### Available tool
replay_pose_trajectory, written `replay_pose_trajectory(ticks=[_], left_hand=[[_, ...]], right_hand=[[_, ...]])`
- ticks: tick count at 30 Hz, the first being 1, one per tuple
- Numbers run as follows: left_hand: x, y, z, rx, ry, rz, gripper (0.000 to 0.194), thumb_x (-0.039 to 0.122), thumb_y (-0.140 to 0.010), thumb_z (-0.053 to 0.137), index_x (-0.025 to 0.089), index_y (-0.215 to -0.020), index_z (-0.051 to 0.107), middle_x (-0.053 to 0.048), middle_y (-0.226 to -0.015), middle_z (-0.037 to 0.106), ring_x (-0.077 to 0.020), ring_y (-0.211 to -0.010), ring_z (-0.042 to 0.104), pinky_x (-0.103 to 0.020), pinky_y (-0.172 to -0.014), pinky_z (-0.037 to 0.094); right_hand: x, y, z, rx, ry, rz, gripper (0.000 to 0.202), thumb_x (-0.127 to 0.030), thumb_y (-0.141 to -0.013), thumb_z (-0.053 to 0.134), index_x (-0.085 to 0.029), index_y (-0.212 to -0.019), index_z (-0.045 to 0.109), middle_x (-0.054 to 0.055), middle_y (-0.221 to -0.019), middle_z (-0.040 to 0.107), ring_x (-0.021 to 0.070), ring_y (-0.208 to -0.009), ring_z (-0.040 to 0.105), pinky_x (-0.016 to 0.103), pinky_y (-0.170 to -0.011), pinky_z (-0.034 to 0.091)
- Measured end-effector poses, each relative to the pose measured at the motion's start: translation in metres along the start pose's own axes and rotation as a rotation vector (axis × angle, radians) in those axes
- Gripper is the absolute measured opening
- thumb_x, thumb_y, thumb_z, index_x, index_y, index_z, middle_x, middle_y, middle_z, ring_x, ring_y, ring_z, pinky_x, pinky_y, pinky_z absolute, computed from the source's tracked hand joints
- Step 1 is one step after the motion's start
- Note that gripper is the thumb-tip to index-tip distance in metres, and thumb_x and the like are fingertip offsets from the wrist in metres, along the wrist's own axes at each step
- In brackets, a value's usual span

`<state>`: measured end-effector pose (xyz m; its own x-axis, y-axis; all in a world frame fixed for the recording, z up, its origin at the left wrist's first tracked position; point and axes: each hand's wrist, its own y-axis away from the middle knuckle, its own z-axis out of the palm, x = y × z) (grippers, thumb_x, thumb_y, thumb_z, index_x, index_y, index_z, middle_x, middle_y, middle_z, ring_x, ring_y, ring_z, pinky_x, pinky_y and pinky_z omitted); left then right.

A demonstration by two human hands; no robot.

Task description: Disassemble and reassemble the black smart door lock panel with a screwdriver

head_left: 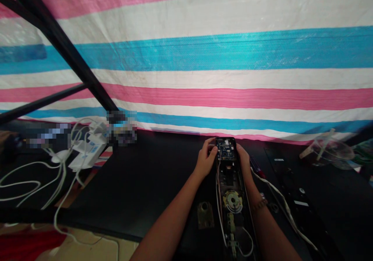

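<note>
An opened electronic door lock (230, 175), long and black, lies lengthwise on the table in front of me. Its far end carries a circuit board (226, 147); nearer to me are a round brass-coloured metal part (233, 201) and a white wire (218, 199) running down the left side. My left hand (206, 159) grips the left edge beside the board, thumb on top near the edge. On the opposite edge is my right hand (244, 159), wrapped round the side with some fingers hidden. A small flat metal plate with a hole (205, 215) lies left of the lock.
A red-handled screwdriver (258, 168) and a pale cable (279, 199) lie to the right, by a long black panel (300, 202). Farther right stands a clear plastic container (332, 152). White cables and chargers (90, 150) crowd the left. Striped sheeting (204, 59) hangs behind.
</note>
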<state>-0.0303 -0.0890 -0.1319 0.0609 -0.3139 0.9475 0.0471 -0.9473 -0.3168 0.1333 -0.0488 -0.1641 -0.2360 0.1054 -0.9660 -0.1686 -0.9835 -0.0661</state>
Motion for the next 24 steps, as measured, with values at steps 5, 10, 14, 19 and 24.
replay_pose_trajectory(ticks=[5, 10, 14, 19, 24], left_hand=[[-0.004, -0.004, 0.001, 0.060, -0.171, -0.021, 0.034, 0.032, -0.096, 0.051, 0.020, -0.126, 0.060, -0.009, -0.119, 0.072, -0.0205, -0.104, 0.069, -0.033, -0.090, 0.055], [-0.010, -0.007, 0.000, 0.115, -0.344, -0.076, 0.029, 0.032, -0.093, 0.056, 0.016, -0.113, 0.070, -0.012, -0.110, 0.075, -0.0244, -0.098, 0.071, -0.039, -0.089, 0.055], [-0.011, -0.008, -0.001, 0.107, -0.392, -0.088, 0.028, 0.031, -0.093, 0.056, 0.016, -0.111, 0.071, -0.010, -0.107, 0.077, -0.0230, -0.099, 0.072, -0.036, -0.092, 0.054], [-0.015, -0.009, -0.001, 0.090, -0.466, -0.100, 0.029, 0.031, -0.094, 0.055, 0.015, -0.109, 0.073, -0.012, -0.107, 0.077, -0.0242, -0.100, 0.072, -0.037, -0.095, 0.054], [-0.017, -0.009, -0.001, 0.062, -0.515, -0.091, 0.031, 0.030, -0.094, 0.053, 0.015, -0.112, 0.074, -0.013, -0.112, 0.076, -0.0264, -0.105, 0.070, -0.040, -0.098, 0.052]], right_hand=[[-0.010, 0.011, 0.005, 0.030, -0.115, -0.024, 0.045, -0.036, -0.070, 0.070, -0.019, -0.111, 0.074, 0.009, -0.120, 0.074, 0.0272, -0.115, 0.066, 0.038, -0.098, 0.051], [-0.008, 0.012, 0.006, -0.005, -0.078, 0.031, 0.050, -0.025, -0.064, 0.065, -0.017, -0.112, 0.076, 0.010, -0.125, 0.072, 0.0283, -0.118, 0.064, 0.039, -0.102, 0.049], [-0.003, 0.008, 0.004, 0.024, -0.036, 0.093, 0.048, -0.026, -0.062, 0.066, -0.018, -0.108, 0.078, 0.008, -0.118, 0.075, 0.0283, -0.112, 0.067, 0.040, -0.100, 0.051], [0.005, 0.004, 0.003, 0.048, 0.009, 0.091, 0.043, -0.026, -0.062, 0.066, -0.019, -0.102, 0.079, 0.007, -0.110, 0.078, 0.0276, -0.105, 0.070, 0.040, -0.097, 0.052], [0.009, 0.003, 0.002, 0.048, 0.044, 0.048, 0.042, -0.025, -0.064, 0.064, -0.018, -0.102, 0.078, 0.008, -0.107, 0.078, 0.0261, -0.100, 0.070, 0.039, -0.091, 0.055]])
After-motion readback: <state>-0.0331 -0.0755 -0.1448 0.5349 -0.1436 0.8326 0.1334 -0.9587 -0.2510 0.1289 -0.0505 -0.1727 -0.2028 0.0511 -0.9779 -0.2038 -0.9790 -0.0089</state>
